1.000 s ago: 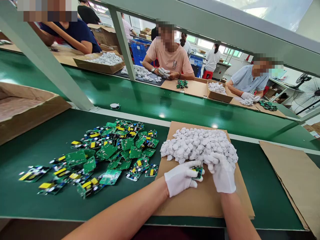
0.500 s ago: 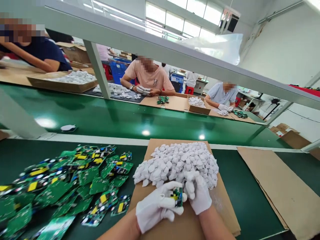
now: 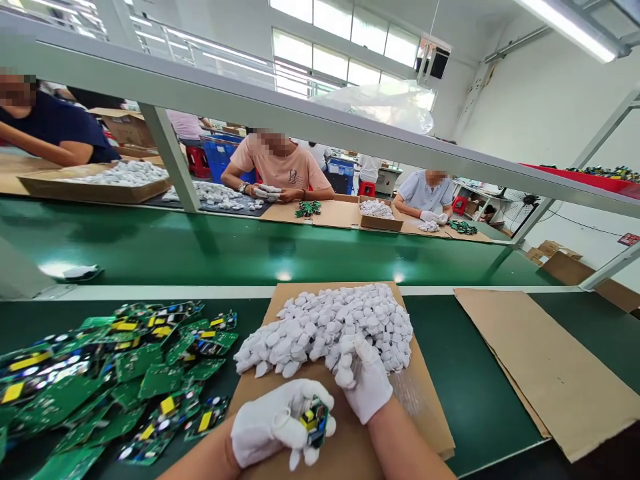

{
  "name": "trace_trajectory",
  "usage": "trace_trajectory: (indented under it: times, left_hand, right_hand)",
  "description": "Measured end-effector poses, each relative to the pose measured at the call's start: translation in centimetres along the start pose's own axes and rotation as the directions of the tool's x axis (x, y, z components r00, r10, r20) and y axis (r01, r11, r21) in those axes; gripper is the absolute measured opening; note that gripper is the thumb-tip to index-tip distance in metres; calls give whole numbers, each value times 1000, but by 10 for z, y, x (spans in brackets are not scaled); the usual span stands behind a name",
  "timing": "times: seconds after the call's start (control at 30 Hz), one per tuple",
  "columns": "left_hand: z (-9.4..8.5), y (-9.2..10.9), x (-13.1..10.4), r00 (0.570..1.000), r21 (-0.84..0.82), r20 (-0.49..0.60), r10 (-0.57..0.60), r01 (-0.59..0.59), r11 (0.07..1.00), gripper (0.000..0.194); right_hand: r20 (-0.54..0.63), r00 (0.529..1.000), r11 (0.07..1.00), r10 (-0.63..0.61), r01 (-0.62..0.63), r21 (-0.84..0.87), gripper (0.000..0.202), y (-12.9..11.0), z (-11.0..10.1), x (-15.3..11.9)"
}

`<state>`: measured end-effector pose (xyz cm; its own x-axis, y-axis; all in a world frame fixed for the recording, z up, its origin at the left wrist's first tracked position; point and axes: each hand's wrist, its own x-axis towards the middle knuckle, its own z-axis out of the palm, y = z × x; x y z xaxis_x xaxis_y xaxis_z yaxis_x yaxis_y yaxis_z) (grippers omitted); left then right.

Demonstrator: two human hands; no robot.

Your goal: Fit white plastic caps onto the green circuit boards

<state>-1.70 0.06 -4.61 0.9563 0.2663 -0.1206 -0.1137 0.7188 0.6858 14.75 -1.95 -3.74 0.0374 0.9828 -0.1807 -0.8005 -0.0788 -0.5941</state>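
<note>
My left hand (image 3: 280, 423), in a white glove, is closed around a small green circuit board (image 3: 316, 421) with yellow and dark parts, held above the cardboard sheet (image 3: 425, 417). At the front edge of a heap of small white padded pieces (image 3: 325, 327), my gloved right hand (image 3: 364, 377) has its fingers curled up; whether a piece is between them is hidden. A gap separates the right hand from the board. On the dark green bench to the left lies a large pile of green circuit boards (image 3: 115, 380).
Folded cardboard (image 3: 555, 360) lies on the right of the bench. A sloping white frame beam (image 3: 280, 110) crosses ahead of me. Beyond the green belt (image 3: 240, 243), several people sit at cardboard-covered worktops, with boxes (image 3: 383, 222) of white pieces.
My hands have moved apart, the left one pulling lower left with the circuit board and turning it. The right hand has left the board's side. The whole view has shifted.
</note>
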Motion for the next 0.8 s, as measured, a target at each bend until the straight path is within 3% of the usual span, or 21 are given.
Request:
trace_trajectory:
  times: [0.13, 0.37, 0.6, 0.73, 0.8]
  left_hand:
    - [1, 0, -1, 1000, -8, 1, 23, -23, 1000, 39]
    - [-3, 8, 10, 988, 67, 85, -131, 125, 990, 44]
    - [-4, 8, 14, 987, 100, 124, -106, 94, 991, 41]
    - [-1, 7, 14, 987, 92, 106, -119, 109, 990, 42]
    - [1, 7, 14, 989, 70, 70, -131, 126, 990, 46]
  right_hand:
    - [67, 995, 997, 70, -73, 41, 38, -1, -3, 0]
    - [207, 965, 986, 159, -167, 20, 38, 1, -16, -5]
    - [81, 995, 996, 63, -57, -72, 25, -2, -33, -3]
    - [170, 985, 980, -7, 41, -196, 17, -1, -35, 0]
    - [146, 989, 980, -32, 59, -189, 17, -3, -32, -1]
